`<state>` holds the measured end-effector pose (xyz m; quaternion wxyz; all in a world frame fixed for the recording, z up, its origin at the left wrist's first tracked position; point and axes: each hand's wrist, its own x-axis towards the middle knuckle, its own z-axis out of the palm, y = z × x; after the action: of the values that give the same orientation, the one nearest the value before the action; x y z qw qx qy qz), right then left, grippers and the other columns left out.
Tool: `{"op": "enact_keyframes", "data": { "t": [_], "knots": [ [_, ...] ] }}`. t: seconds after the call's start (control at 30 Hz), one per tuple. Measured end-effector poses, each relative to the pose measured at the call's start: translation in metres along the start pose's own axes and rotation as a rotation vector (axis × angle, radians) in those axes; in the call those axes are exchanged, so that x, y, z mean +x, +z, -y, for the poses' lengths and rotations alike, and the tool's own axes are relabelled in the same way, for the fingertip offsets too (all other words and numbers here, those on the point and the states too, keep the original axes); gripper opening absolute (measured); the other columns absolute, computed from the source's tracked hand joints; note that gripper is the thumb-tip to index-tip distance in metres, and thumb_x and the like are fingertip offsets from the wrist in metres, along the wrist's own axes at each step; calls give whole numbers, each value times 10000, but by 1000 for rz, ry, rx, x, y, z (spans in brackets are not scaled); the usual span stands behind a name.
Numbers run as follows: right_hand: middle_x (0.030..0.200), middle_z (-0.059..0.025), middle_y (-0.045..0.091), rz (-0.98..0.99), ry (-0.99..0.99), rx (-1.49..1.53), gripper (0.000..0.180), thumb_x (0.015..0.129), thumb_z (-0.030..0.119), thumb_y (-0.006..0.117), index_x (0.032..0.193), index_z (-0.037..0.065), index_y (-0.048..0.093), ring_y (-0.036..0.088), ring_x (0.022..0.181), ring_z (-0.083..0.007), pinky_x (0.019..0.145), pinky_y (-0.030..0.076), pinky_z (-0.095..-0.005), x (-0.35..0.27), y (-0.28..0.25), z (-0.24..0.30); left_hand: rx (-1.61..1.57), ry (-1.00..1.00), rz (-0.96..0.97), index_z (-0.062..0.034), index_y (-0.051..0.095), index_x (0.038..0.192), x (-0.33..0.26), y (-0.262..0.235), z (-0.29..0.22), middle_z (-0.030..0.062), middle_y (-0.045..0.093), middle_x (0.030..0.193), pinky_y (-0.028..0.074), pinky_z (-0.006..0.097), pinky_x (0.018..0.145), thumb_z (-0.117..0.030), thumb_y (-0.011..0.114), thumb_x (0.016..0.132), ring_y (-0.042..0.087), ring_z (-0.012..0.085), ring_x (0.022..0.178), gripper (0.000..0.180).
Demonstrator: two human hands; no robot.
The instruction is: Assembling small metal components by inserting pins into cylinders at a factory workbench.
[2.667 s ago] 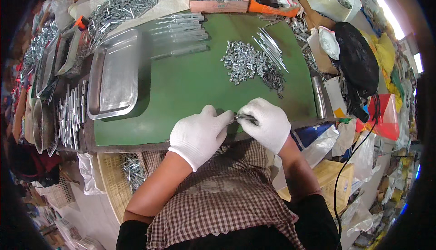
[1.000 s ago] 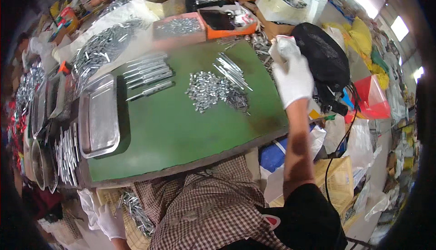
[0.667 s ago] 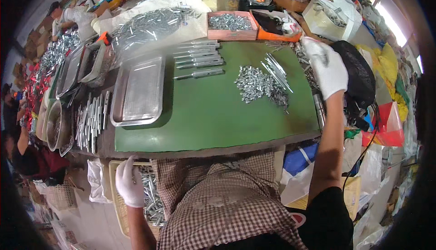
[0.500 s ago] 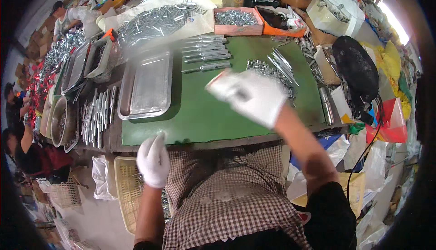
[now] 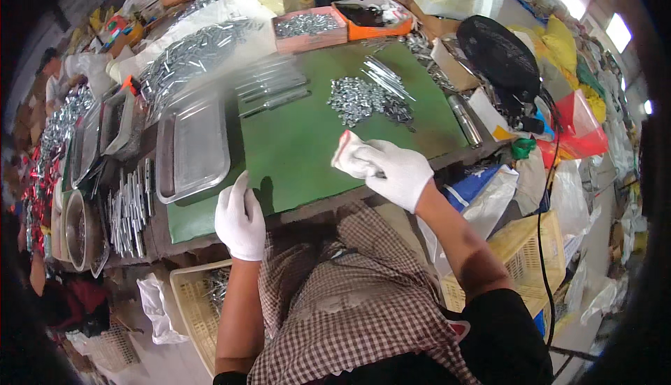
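My right hand (image 5: 402, 172), in a white glove, is closed on a bunched white cloth (image 5: 358, 156) with a red edge, over the front of the green mat (image 5: 293, 168). My left hand (image 5: 240, 221), also gloved, is raised at the mat's front edge. Its fingers are slightly apart, and nothing shows in them. Beyond the right hand lies a pile of small metal fittings (image 5: 354, 100), with several slim metal rods (image 5: 386, 79) beside it. Several metal pen-like tools (image 5: 269, 83) lie in a row at the far left of the mat. Left of them stands a metal tray (image 5: 222, 149).
Loose metal tubes (image 5: 131, 207) lie left of the tray. At the back are a heap of metal parts (image 5: 185, 56), a pink box (image 5: 311, 35) and an orange bin (image 5: 381, 31). A metal cylinder (image 5: 465, 121) and a black mesh bag (image 5: 498, 56) are at the right.
My right hand has drawn back toward me with the cloth, off the area near the fittings. My left hand has risen slightly, its fingers looser. The view has turned.
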<state>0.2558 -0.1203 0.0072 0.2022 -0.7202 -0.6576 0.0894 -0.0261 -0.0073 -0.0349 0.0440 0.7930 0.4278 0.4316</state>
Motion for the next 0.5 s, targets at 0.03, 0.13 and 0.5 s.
{"op": "enact_keyframes", "data": {
  "t": [0.03,0.13,0.5],
  "knots": [
    [1196,-104,640,-7,11,-11,377,841,233,607,1218,230,603,669,944,-360,796,553,-468,-11,-6,-6,13,13,0,-69,696,1183,1,1,0,129,653,916,518,406,720,21,625,876,637,321,794,328],
    [1195,-111,659,-75,17,-35,375,835,215,603,1209,207,636,672,973,-353,822,551,-449,-34,-22,-25,28,37,-23,-75,701,1174,-1,1,4,126,649,903,516,407,713,11,632,874,634,318,787,320],
    [1038,-128,664,36,26,-188,343,944,288,525,1261,173,588,677,882,-365,777,566,-473,-14,-39,-33,106,74,67,-33,697,1153,-4,0,0,155,655,935,502,423,776,24,593,899,629,347,861,280]
  ]
}}
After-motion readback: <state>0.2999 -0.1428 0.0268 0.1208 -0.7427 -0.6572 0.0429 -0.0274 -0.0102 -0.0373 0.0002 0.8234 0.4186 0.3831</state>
